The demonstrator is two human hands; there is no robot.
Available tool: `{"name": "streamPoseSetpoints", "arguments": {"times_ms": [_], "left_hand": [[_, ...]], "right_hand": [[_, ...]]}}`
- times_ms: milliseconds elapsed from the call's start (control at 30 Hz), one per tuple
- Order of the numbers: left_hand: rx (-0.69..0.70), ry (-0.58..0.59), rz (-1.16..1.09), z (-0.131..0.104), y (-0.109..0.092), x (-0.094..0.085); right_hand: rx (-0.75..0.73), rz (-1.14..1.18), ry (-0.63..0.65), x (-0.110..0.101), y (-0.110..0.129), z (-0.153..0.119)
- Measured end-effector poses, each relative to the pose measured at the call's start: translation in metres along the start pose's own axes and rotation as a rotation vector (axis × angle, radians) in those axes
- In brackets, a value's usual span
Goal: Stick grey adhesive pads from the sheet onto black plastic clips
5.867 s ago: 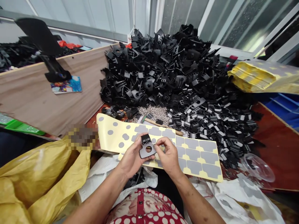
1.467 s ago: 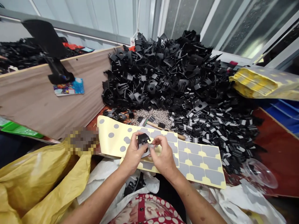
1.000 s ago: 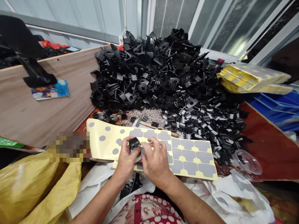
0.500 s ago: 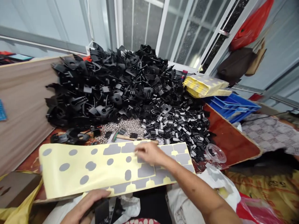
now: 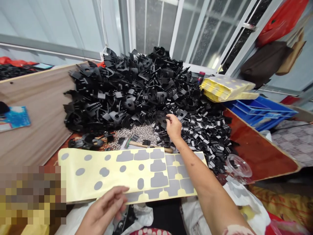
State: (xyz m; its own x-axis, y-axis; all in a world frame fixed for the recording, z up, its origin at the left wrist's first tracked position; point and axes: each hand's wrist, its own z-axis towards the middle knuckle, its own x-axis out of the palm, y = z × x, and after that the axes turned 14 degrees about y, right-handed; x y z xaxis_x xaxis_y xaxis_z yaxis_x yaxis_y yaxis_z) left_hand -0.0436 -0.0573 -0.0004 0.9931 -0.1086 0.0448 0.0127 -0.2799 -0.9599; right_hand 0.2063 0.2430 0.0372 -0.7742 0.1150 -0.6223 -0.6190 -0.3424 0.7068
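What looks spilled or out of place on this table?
The small silver bits stand out: they lie loose on the tabletop beside a hammer, so they look spilled, though that may be deliberate. The yellow sheet also sits out of line with the layer beneath.

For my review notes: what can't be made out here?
All in the head view:
Whether the right hand grips the flat black plastic piece with a round hole: contact too small.
The left hand's forearm: cut off by the bottom edge.
Part of the lower yellow sheet with grey stickers: covered by the upper yellow sheet with grey stickers and right forearm.
Bottom-left patch: blurred by pixelation.
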Motion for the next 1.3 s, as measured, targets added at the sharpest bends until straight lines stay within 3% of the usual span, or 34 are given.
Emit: {"name": "streamPoseSetpoints", "arguments": {"times_ms": [100, 167, 233, 300, 400, 500, 633, 733, 833, 900, 967, 1000, 1033, 1167, 1300], "left_hand": [[0.058, 0.007, -0.100, 0.028, -0.025, 0.012], [0.109, 0.005, -0.165, 0.050, -0.041, 0.026], [0.150, 0.081, -0.221, 0.070, -0.052, 0.045], [0.170, 0.150, -0.229, 0.087, -0.058, 0.064], [0.163, 0.211, -0.226, 0.107, -0.059, 0.086], [0.082, 0.231, -0.223, 0.127, -0.061, 0.098], [-0.052, 0.368, -0.209, 0.151, -0.058, 0.104], [-0.079, 0.359, -0.205, 0.159, -0.047, 0.105], [-0.058, 0.347, -0.226, 0.162, -0.036, 0.105], [-0.044, 0.348, -0.239, 0.164, -0.033, 0.105], [-0.036, 0.354, -0.252, 0.164, -0.033, 0.104], [-0.031, 0.357, -0.261, 0.163, -0.035, 0.104], [-0.024, 0.362, -0.269, 0.160, -0.037, 0.103], [-0.025, 0.430, -0.418, 0.134, -0.044, 0.096], [-0.070, 0.473, -0.648, 0.102, -0.045, 0.092]], "right_hand": [[0.077, 0.118, -0.018, 0.001, 0.009, -0.041], [0.101, 0.281, 0.074, 0.009, 0.021, -0.083], [0.116, 0.577, 0.227, 0.014, 0.032, -0.130], [0.153, 0.679, 0.290, 0.012, 0.038, -0.173], [0.119, 0.377, 0.182, -0.005, 0.031, -0.219], [-0.055, -0.036, 0.171, -0.018, 0.017, -0.244], [-0.228, -0.304, 0.258, -0.007, 0.005, -0.258], [-0.173, -0.311, 0.233, 0.002, 0.007, -0.258], [-0.011, -0.046, 0.298, -0.010, 0.027, -0.259], [0.049, 0.249, 0.493, -0.029, 0.049, -0.262], [0.006, 0.467, 0.701, -0.051, 0.069, -0.263], [-0.033, 0.498, 0.729, -0.060, 0.076, -0.263], [-0.069, 0.480, 0.695, -0.068, 0.079, -0.261], [-0.034, 0.301, 0.296, -0.072, 0.061, -0.243], [0.064, 0.382, 0.175, -0.052, 0.038, -0.229]]}}
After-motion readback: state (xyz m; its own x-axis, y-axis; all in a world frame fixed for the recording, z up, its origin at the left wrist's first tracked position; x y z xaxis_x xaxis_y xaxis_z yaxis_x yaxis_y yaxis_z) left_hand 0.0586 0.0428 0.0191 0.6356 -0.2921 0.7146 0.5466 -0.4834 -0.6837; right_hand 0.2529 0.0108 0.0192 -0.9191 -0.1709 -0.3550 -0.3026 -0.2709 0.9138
